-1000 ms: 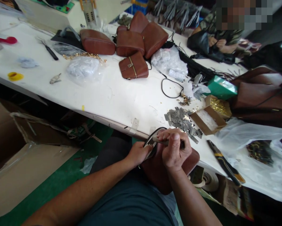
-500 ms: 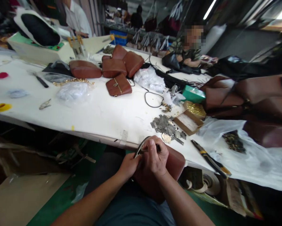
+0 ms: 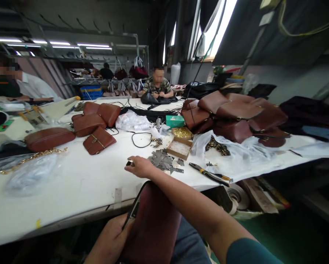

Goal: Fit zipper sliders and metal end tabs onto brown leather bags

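Observation:
My left hand (image 3: 112,238) grips the left edge of a brown leather bag (image 3: 153,223) that stands on my lap below the table edge, a dark strap running along its rim. My right hand (image 3: 141,167) reaches out over the white table (image 3: 79,183), its fingers closed around a small dark tool (image 3: 129,163) whose tip pokes out to the left. Just right of that hand lies a heap of small grey metal plates (image 3: 161,160). A small open cardboard box (image 3: 179,147) with white contents stands behind the plates.
Several brown bags (image 3: 94,121) lie at the back left and more are stacked at the right (image 3: 236,113). Pliers with yellow-black handles (image 3: 210,174) rest near the front edge. Plastic bags, a gold chain (image 3: 32,157), a black cord loop (image 3: 141,140). Other people sit at the far end.
The view has tipped up from my lap to the room. My right hand left the bag and moved forward onto the table with the dark tool; my left hand stays on the bag.

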`<state>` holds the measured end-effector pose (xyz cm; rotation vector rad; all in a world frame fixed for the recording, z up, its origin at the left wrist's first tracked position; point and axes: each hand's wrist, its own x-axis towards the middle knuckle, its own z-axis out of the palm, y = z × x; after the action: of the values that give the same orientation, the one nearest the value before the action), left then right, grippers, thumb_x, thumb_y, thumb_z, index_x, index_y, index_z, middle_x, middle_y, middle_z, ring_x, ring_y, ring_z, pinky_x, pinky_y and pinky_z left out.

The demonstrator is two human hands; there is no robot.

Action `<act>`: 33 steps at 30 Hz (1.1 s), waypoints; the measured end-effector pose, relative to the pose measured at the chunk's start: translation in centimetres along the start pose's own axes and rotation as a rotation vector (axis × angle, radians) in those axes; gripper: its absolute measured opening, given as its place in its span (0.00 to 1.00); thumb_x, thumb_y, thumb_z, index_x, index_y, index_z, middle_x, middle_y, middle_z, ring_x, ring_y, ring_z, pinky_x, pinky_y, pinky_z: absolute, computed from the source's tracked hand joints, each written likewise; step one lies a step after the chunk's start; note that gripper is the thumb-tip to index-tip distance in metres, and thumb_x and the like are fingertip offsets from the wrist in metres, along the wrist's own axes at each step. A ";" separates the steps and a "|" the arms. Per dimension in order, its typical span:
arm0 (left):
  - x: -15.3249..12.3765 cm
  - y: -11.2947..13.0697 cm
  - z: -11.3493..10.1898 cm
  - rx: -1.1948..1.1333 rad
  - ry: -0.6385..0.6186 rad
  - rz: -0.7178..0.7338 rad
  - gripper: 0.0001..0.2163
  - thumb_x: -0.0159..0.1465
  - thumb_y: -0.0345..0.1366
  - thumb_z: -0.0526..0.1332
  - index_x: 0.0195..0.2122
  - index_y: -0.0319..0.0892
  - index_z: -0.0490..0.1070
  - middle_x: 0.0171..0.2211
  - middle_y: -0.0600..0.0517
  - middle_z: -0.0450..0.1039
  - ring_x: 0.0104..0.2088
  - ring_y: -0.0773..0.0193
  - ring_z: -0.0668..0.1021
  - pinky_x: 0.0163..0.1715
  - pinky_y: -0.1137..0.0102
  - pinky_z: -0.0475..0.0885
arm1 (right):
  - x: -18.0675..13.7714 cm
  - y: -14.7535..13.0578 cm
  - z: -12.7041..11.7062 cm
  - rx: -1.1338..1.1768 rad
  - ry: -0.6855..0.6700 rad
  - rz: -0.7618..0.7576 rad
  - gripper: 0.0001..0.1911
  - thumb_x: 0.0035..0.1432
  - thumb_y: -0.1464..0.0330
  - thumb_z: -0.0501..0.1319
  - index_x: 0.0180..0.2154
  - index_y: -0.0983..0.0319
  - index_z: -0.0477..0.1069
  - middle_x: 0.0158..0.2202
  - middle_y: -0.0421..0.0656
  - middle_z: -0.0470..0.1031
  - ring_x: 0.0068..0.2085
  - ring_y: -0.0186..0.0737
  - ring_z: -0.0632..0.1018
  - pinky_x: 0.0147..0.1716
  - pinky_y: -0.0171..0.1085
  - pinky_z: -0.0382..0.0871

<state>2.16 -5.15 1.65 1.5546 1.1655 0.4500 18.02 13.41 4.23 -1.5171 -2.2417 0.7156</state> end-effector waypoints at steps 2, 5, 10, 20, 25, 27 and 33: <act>0.0 1.2 -0.5 0.041 0.022 0.005 0.20 0.70 0.51 0.55 0.40 0.42 0.80 0.38 0.50 0.81 0.40 0.52 0.79 0.39 0.70 0.74 | -1.2 1.3 -1.6 0.051 0.062 -0.007 0.31 0.61 0.51 0.68 0.61 0.58 0.72 0.54 0.49 0.79 0.53 0.49 0.79 0.52 0.44 0.71; 0.0 3.1 -1.6 0.117 0.034 0.021 0.20 0.69 0.52 0.56 0.35 0.42 0.80 0.33 0.51 0.81 0.38 0.54 0.79 0.40 0.70 0.75 | -4.9 3.9 -4.6 0.344 0.139 -0.068 0.31 0.66 0.50 0.63 0.64 0.59 0.69 0.56 0.49 0.78 0.55 0.46 0.78 0.56 0.43 0.69; 0.9 5.4 -2.6 0.182 -0.073 0.075 0.21 0.69 0.55 0.56 0.38 0.44 0.80 0.33 0.53 0.81 0.39 0.55 0.80 0.43 0.72 0.75 | -14.4 7.3 -5.9 0.769 -0.274 -0.183 0.39 0.54 0.43 0.70 0.60 0.58 0.75 0.51 0.46 0.81 0.51 0.49 0.79 0.52 0.43 0.72; 2.8 4.5 -0.5 0.672 -0.263 0.136 0.19 0.72 0.49 0.51 0.33 0.47 0.76 0.33 0.50 0.79 0.36 0.58 0.80 0.40 0.70 0.72 | -26.4 14.3 3.4 1.000 0.519 0.421 0.38 0.61 0.36 0.56 0.41 0.64 0.81 0.38 0.50 0.82 0.39 0.48 0.80 0.41 0.45 0.74; 3.2 3.6 0.7 0.809 -0.277 0.148 0.18 0.74 0.44 0.49 0.34 0.46 0.74 0.37 0.49 0.79 0.39 0.57 0.80 0.40 0.67 0.69 | -26.7 18.8 4.2 0.670 0.847 0.702 0.29 0.47 0.46 0.71 0.41 0.62 0.78 0.43 0.50 0.80 0.46 0.54 0.78 0.47 0.47 0.71; 3.7 3.0 0.9 0.816 -0.213 0.141 0.15 0.73 0.41 0.51 0.37 0.46 0.76 0.38 0.49 0.80 0.40 0.55 0.80 0.41 0.66 0.69 | -25.7 18.9 4.4 0.639 0.843 0.694 0.27 0.47 0.46 0.72 0.38 0.61 0.77 0.40 0.48 0.80 0.44 0.52 0.78 0.46 0.46 0.71; 4.6 1.2 1.0 0.729 -0.068 0.104 0.13 0.72 0.36 0.52 0.49 0.46 0.75 0.46 0.48 0.82 0.47 0.55 0.82 0.47 0.65 0.71 | -24.5 18.4 6.0 0.622 0.822 0.681 0.26 0.53 0.44 0.66 0.39 0.60 0.73 0.35 0.44 0.78 0.36 0.45 0.76 0.37 0.41 0.70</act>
<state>5.55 -1.71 1.12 2.2395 1.2708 0.0210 37.85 -5.06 -11.26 -1.7625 -0.8011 0.6813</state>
